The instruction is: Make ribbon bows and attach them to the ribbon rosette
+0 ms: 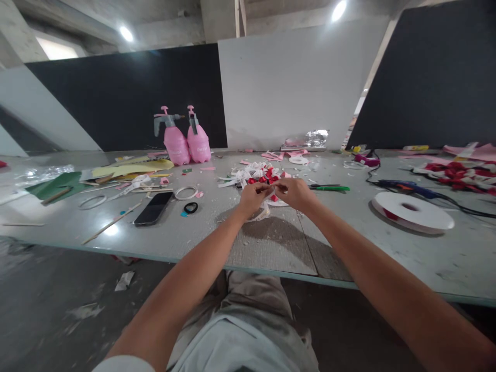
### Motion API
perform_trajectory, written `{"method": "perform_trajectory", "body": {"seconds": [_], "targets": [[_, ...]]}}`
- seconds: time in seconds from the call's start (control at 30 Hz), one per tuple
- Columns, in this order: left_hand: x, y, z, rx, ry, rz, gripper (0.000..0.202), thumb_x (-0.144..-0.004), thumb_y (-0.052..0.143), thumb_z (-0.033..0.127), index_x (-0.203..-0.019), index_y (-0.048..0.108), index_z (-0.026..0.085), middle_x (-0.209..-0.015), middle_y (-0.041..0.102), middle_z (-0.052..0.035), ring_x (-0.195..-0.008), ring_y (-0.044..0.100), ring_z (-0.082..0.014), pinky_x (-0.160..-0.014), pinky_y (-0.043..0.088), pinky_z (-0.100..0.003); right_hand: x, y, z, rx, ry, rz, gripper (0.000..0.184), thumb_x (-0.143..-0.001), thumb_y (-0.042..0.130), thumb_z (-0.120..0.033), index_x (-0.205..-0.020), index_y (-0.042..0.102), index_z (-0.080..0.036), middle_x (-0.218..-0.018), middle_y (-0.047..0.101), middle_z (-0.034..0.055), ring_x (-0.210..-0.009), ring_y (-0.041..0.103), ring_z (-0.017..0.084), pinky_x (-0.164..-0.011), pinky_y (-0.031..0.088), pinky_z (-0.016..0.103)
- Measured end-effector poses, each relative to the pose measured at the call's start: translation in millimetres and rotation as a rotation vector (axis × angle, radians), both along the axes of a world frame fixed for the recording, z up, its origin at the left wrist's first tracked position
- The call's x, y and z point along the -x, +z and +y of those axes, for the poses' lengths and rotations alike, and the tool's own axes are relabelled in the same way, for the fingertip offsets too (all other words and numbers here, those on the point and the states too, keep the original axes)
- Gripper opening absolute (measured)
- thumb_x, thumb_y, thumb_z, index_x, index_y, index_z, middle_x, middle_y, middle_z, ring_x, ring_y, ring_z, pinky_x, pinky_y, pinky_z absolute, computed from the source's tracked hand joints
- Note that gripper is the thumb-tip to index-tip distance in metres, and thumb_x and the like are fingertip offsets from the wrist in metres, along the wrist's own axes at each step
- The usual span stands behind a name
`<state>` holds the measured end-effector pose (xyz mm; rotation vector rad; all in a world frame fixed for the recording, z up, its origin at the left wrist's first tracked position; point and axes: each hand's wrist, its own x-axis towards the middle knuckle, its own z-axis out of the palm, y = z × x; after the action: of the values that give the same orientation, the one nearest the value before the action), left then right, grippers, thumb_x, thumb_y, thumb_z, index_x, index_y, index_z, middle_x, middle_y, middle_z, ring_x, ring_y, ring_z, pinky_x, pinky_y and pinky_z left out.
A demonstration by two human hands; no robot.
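Note:
Close together over the middle of the table, both my hands pinch a short piece of white ribbon (262, 212). My left hand (252, 199) has its fingertips pressed together on it, and a loop hangs below them. From the other side my right hand (294, 193) grips with thumb and fingers nearly touching the left ones. The exact fold between the fingertips is too small to make out. Just behind the hands lies a pile of white and red ribbon pieces (253, 173). Right of my right hand are green-handled scissors (335, 188).
A ribbon spool (413, 211) and a blue glue gun (406, 187) with its cable lie right. To the left are a phone (154, 208), a white ring (186, 193) and paper scraps (134, 168). Pink spray bottles (176, 144) stand behind. Red and white ribbon pieces (461, 173) lie far right.

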<state>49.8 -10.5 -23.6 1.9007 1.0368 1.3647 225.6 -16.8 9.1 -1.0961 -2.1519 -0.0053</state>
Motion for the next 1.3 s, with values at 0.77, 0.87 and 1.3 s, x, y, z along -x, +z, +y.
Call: {"method": "perform_trajectory", "body": {"seconds": [0.77, 0.87, 1.3], "targets": [[0.6, -5.6, 2.6, -0.042, -0.051, 0.022, 0.018, -0.079, 0.068, 0.031, -0.086, 0.077, 0.018, -0.086, 0.072, -0.0065, -0.079, 0.063, -0.0156, -0.074, 0.044, -0.027, -1.9, 1.4, 5.8, 0.074, 0.008, -0.028, 0.019, -0.072, 0.057, -0.015, -0.081, 0.074, -0.018, -0.070, 0.070, 0.0039, -0.063, 0.060, 0.015, -0.062, 0.041, 0.025], [1.2, -0.4, 0.8, -0.008, -0.041, -0.024, 0.022, -0.080, 0.067, 0.035, -0.089, 0.076, 0.018, -0.084, 0.072, -0.0058, -0.077, 0.061, -0.0147, -0.073, 0.043, -0.027, -5.2, -5.6, 7.6, 0.098, 0.100, 0.150, 0.024, -0.079, 0.054, -0.021, -0.089, 0.075, -0.017, -0.078, 0.072, 0.0046, -0.066, 0.062, 0.015, -0.064, 0.045, 0.025], [-1.7, 15.6, -8.3, 0.171, -0.222, -0.299, 0.031, -0.073, 0.069, 0.046, -0.076, 0.066, 0.015, -0.061, 0.050, 0.0023, -0.052, 0.041, -0.0067, -0.049, 0.034, -0.022, 2.1, 0.2, 0.2, 0.264, 0.328, 0.560, 0.033, -0.084, 0.051, -0.036, -0.103, 0.071, -0.017, -0.099, 0.070, 0.0092, -0.094, 0.062, 0.022, -0.081, 0.048, 0.034]]}}
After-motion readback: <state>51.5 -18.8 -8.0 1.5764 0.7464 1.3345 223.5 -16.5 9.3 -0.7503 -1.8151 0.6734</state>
